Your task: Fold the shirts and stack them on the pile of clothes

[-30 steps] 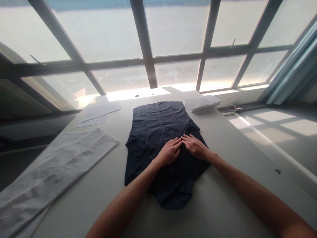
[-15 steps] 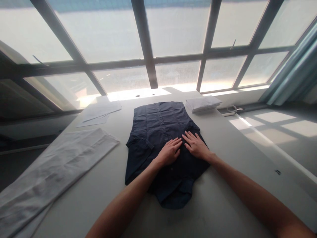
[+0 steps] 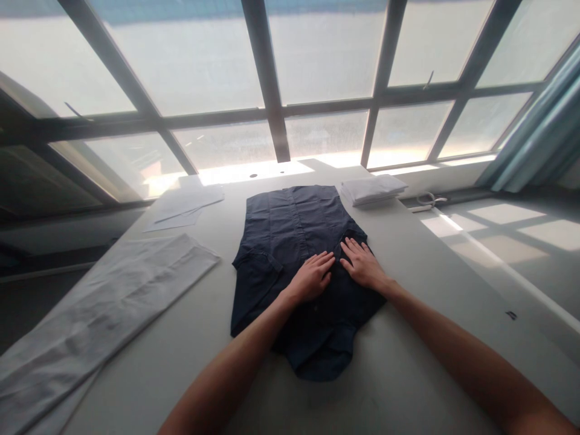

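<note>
A dark navy shirt (image 3: 290,217) lies spread on the white table (image 3: 430,338), its collar end toward me and its sleeves folded in over the body. My left hand (image 3: 312,275) rests flat on the middle of the shirt, fingers stretched out. To its right, my right hand (image 3: 360,263) lies flat on the folded right sleeve, fingers a little spread. Neither hand grips the cloth. My forearms cover part of the shirt's lower sides.
Left of the shirt lies a long folded light-grey cloth (image 3: 122,296), with white paper sheets (image 3: 185,205) behind it. A folded white cloth stack (image 3: 374,189) sits at the back right. Windows line the far side; a coiled cable (image 3: 426,199) lies beyond the table's right edge.
My right hand has slid slightly to the right across the shirt, widening the space between my hands. My left hand stays on the same spot of the cloth.
</note>
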Demonstrator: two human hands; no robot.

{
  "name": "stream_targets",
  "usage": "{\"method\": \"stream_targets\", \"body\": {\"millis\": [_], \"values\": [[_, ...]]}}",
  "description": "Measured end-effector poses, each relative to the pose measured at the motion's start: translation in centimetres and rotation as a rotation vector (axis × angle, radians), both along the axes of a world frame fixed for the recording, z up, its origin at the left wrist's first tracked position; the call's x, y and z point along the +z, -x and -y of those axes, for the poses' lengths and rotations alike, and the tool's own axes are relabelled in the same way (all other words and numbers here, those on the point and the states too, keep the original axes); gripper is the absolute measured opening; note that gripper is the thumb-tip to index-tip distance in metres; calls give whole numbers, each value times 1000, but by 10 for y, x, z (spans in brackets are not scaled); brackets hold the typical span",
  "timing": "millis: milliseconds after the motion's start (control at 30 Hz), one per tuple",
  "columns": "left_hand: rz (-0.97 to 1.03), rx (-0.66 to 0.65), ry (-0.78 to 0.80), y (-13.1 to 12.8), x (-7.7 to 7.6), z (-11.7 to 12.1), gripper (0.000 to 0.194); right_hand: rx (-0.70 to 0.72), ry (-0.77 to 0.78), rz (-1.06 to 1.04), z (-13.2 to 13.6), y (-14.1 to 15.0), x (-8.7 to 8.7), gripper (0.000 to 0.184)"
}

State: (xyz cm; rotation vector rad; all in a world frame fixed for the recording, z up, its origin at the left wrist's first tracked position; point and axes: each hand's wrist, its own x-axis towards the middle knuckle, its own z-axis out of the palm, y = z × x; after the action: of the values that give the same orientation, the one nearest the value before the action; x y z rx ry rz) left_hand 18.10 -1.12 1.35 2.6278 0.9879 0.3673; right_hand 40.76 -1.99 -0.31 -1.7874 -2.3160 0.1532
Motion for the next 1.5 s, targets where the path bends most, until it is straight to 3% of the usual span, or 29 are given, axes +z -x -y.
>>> {"method": "stream_targets", "body": {"millis": [233,400,500,800,1033,1167,1333,1500], "values": [[10,2,40,1,3,4,53,15,-20,-20,0,-1,0,64],[104,17,160,8,12,19,51,14,-35,-38,1,-1,-1,61],[156,-7,193,26,18,38,51,15,-44,-53,0,-2,-4,61],[-62,-150,91,99,22,112,59,21,-57,-62,0,-3,-8,61],[-75,-283,177,122,33,125,81,44,-48,-101,11,-1,-3,57],[-87,-306,170,125,32,127,94,172,-5,-218,47,6,0,55],[-64,-230,102,124,23,132,83,481,55,-355,103,13,8,49],[-61,-222,96,124,17,129,75,602,193,-359,112,4,29,62]]}}
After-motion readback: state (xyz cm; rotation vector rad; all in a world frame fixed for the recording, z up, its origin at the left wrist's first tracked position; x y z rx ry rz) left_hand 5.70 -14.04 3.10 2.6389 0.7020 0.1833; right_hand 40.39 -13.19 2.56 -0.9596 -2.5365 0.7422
